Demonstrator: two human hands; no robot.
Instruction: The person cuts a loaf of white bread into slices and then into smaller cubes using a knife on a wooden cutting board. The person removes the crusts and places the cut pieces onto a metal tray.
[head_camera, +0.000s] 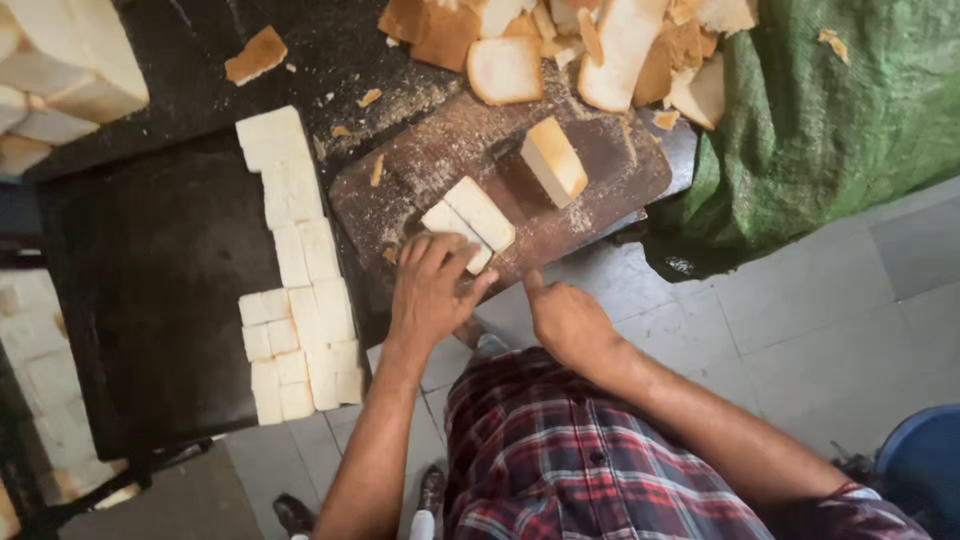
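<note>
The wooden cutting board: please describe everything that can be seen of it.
The cutting board is brown, worn wood with rounded corners, dusted with pale crumbs. It lies flat and slanted on the dark table, its near edge past the table's rim. A bread block and two crustless slices rest on it. The left hand presses on the slices; the right hand is at the board's near edge.

We see a heap of tan bread crusts and trimmed slices (590, 45) beside a crumpled green woven tarp (830, 120). Rows of white crustless bread squares (300, 270) lie on our dark flat tray (150, 290), above grey floor tiles (800, 300).
</note>
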